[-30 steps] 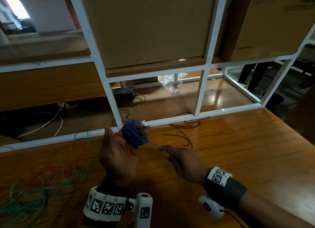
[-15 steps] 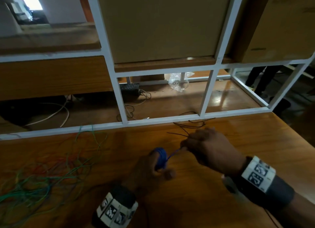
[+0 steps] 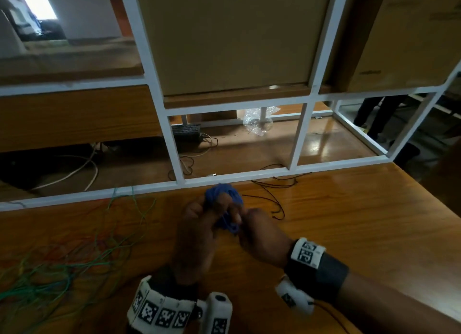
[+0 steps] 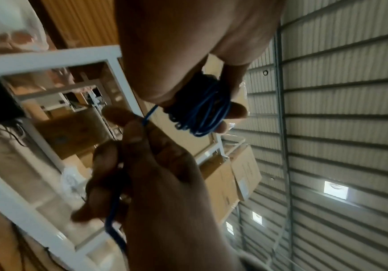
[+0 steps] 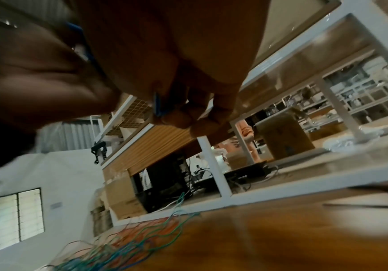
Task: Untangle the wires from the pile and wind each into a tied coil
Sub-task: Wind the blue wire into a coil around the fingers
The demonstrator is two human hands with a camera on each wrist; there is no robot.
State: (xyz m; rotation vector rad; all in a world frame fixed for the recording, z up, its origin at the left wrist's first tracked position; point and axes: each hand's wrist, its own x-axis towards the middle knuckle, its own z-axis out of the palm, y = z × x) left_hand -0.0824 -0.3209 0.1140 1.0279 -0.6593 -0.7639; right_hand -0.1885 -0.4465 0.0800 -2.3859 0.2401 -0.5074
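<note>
A blue wire coil (image 3: pixel 224 196) (image 4: pixel 202 110) is wound round the fingers of my left hand (image 3: pixel 219 206) (image 4: pixel 197 102), held up over the wooden table (image 3: pixel 349 233) near its far edge. My right hand (image 3: pixel 245 216) (image 4: pixel 132 119) sits right beside the coil and pinches the blue wire's free end (image 4: pixel 146 115) between thumb and fingers; the tail (image 4: pixel 114 229) runs down through that hand. In the right wrist view, my right hand (image 5: pixel 179 113) shows a bit of blue wire (image 5: pixel 157 106) at the curled fingers. The tangled pile (image 3: pixel 50 271) (image 5: pixel 130 243) of green, orange and blue wires lies at the left.
A thin black wire (image 3: pixel 274 201) lies loose on the table just beyond my hands. A white metal frame (image 3: pixel 224 179) runs along the table's far edge, with cardboard boxes (image 3: pixel 232 34) and floor cables (image 3: pixel 82 166) behind it.
The left hand has lifted and turned the coil upright again. The right hand, stretched out to the right with a span of wire before, has come in close against the coil.
</note>
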